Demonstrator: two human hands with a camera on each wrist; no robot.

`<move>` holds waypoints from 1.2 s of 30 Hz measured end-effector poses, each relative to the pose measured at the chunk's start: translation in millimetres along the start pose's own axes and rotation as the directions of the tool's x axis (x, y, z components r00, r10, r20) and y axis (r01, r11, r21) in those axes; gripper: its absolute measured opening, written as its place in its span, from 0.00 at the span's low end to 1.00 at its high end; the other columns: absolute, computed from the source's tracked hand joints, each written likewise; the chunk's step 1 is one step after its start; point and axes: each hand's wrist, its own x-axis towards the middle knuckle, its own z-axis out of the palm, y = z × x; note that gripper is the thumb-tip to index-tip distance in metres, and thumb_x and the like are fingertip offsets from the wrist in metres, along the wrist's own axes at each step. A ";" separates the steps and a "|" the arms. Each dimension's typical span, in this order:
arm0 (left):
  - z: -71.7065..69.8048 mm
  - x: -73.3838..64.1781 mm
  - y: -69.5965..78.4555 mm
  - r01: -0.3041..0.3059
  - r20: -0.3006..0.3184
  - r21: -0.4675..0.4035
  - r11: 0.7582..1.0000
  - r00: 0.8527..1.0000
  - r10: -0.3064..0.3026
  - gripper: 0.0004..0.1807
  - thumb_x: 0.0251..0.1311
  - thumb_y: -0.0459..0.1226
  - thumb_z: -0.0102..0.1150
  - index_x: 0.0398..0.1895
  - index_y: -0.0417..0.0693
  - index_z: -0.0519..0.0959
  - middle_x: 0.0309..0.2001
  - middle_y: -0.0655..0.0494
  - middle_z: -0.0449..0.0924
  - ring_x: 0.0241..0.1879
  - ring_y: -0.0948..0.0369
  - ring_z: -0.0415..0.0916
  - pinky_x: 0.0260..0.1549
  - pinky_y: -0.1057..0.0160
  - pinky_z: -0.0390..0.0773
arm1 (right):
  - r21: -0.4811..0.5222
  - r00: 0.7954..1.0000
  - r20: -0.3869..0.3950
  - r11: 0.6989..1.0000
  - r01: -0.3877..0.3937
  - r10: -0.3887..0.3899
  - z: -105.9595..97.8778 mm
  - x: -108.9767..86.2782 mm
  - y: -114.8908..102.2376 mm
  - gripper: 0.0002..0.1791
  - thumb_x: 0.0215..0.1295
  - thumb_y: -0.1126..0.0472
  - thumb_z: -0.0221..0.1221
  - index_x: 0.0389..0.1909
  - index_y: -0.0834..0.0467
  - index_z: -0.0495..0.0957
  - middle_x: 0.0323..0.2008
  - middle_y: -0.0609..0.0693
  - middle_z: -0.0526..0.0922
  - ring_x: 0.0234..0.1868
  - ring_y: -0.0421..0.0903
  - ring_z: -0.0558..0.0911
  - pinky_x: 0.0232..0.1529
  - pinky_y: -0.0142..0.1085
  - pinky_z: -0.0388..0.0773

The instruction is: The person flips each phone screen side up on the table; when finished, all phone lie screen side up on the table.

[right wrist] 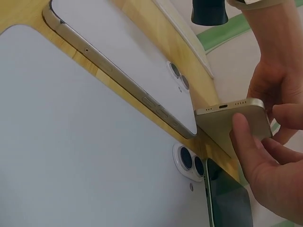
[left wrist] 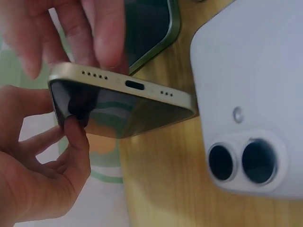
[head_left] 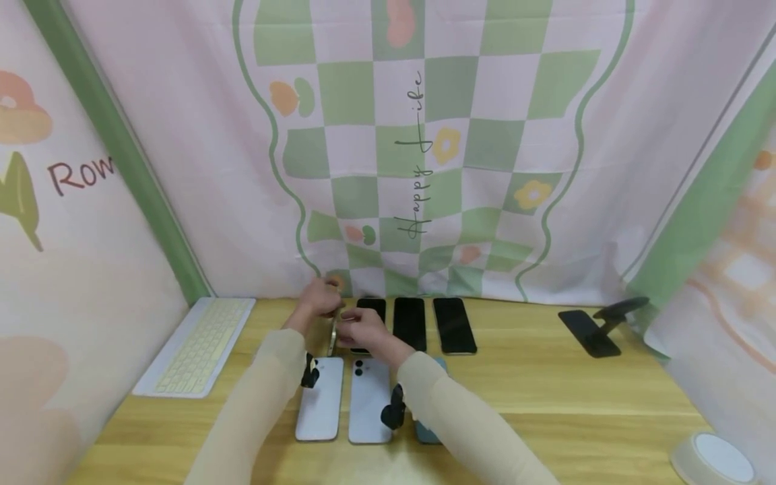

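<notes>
A gold-edged smartphone (left wrist: 151, 111) stands tipped up on edge, its charging port towards me. My left hand (head_left: 321, 296) pinches it near one side, the thumb on its dark screen in the left wrist view. Straight fingers of my right hand (right wrist: 270, 184) lie against the phone's back in the right wrist view. Just in front of the hands, a white phone (head_left: 318, 407) and a pale lilac phone (head_left: 368, 411) lie face down. A dark-screened phone (head_left: 376, 307) lies right behind my right hand, partly hidden by it.
Two more phones lie screen up at the back: a middle one (head_left: 409, 325) and a right one (head_left: 455, 327). My right sleeve partly covers a blue-green phone (head_left: 428, 434). A white keyboard (head_left: 197, 347) sits left; a black stand (head_left: 597, 330) and tape roll (head_left: 715, 459) sit right.
</notes>
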 end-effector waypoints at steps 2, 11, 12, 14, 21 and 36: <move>2.6 -2.2 -0.2 -0.003 -0.004 -0.017 1.000 1.000 0.003 0.30 0.53 0.34 0.65 0.63 0.42 0.77 0.54 0.37 0.83 0.41 0.52 0.82 0.34 0.63 0.85 | 0.005 1.000 -0.012 1.000 0.001 -0.001 0.8 1.0 1.2 0.25 0.71 0.64 0.62 0.65 0.68 0.73 0.54 0.64 0.85 0.44 0.48 0.89 0.48 0.39 0.89; 13.9 -7.9 -1.7 -0.026 -0.022 -0.014 1.000 0.999 0.026 0.23 0.63 0.40 0.65 0.58 0.37 0.76 0.57 0.35 0.82 0.40 0.47 0.85 0.28 0.60 0.86 | -0.033 0.996 -0.090 0.999 -0.004 0.001 4.2 -1.1 0.2 0.27 0.65 0.72 0.64 0.65 0.70 0.73 0.56 0.67 0.84 0.44 0.54 0.91 0.44 0.40 0.90; 14.8 -7.6 -2.2 -0.022 -0.023 -0.007 1.000 0.999 0.022 0.23 0.64 0.42 0.65 0.57 0.38 0.77 0.57 0.36 0.82 0.43 0.46 0.85 0.29 0.59 0.87 | -0.040 0.995 -0.097 0.999 -0.011 0.007 4.0 -1.8 -0.6 0.27 0.65 0.72 0.64 0.65 0.71 0.73 0.56 0.67 0.84 0.44 0.55 0.91 0.44 0.40 0.90; 15.7 -7.2 -4.5 -0.006 -0.012 -0.016 1.000 1.000 0.006 0.25 0.67 0.46 0.64 0.58 0.37 0.78 0.59 0.35 0.81 0.48 0.44 0.84 0.31 0.58 0.87 | -0.048 0.994 -0.104 0.999 -0.025 0.020 3.7 -2.6 -1.3 0.26 0.66 0.73 0.62 0.64 0.72 0.73 0.58 0.68 0.83 0.45 0.57 0.91 0.44 0.40 0.90; 8.9 -7.9 -21.1 -0.032 0.123 -0.108 0.994 0.991 0.045 0.23 0.65 0.32 0.59 0.63 0.33 0.78 0.60 0.32 0.81 0.39 0.50 0.85 0.32 0.60 0.87 | -0.056 0.993 -0.112 0.997 -0.054 0.048 1.8 -2.0 1.6 0.26 0.66 0.74 0.61 0.64 0.73 0.71 0.61 0.69 0.79 0.49 0.61 0.90 0.47 0.42 0.90; -5.9 -14.6 -48.4 -0.299 0.300 0.088 0.950 0.918 0.260 0.40 0.51 0.34 0.76 0.70 0.36 0.73 0.71 0.32 0.73 0.71 0.36 0.70 0.72 0.38 0.69 | -0.172 0.989 -0.146 0.985 -0.030 0.005 3.2 1.1 5.0 0.35 0.60 0.77 0.61 0.71 0.69 0.67 0.67 0.68 0.75 0.47 0.60 0.90 0.42 0.39 0.90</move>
